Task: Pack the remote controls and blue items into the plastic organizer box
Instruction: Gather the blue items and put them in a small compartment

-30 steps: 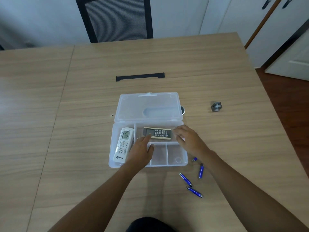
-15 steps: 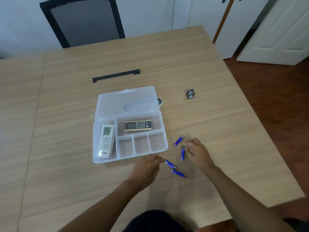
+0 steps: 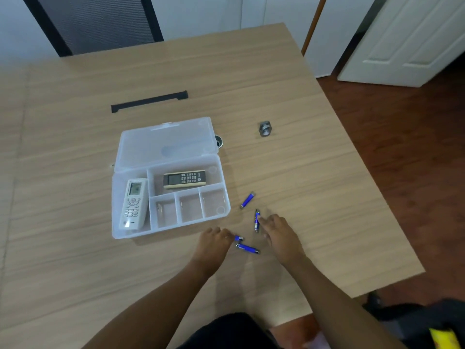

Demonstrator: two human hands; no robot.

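Observation:
The clear plastic organizer box (image 3: 176, 229) lies open on the table, its lid (image 3: 166, 144) folded back. A white remote (image 3: 134, 204) fills its long left compartment, and a dark, gold-edged remote (image 3: 185, 179) lies in the wide top one. The three small front compartments hold nothing. Several small blue pen-like items lie right of the box. My left hand (image 3: 214, 244) has its fingertips closed over the end of one blue item (image 3: 239, 238). Another blue item (image 3: 247, 248) lies just below. My right hand (image 3: 279, 234) touches a third blue item (image 3: 256, 220) with its fingertips. A further blue item (image 3: 247, 200) lies apart.
A grey metal fitting (image 3: 264, 128) sits to the right of the lid, and a round metal piece (image 3: 219, 142) peeks out behind the lid's corner. A black cable slot (image 3: 149, 102) lies further back. A mesh chair (image 3: 100, 21) stands behind the table. The table's right edge (image 3: 364, 172) is close.
Both hands left the box, where they touched the dark remote, and came down right to the blue items. My left fingers now cover one item's end. The view shifted right.

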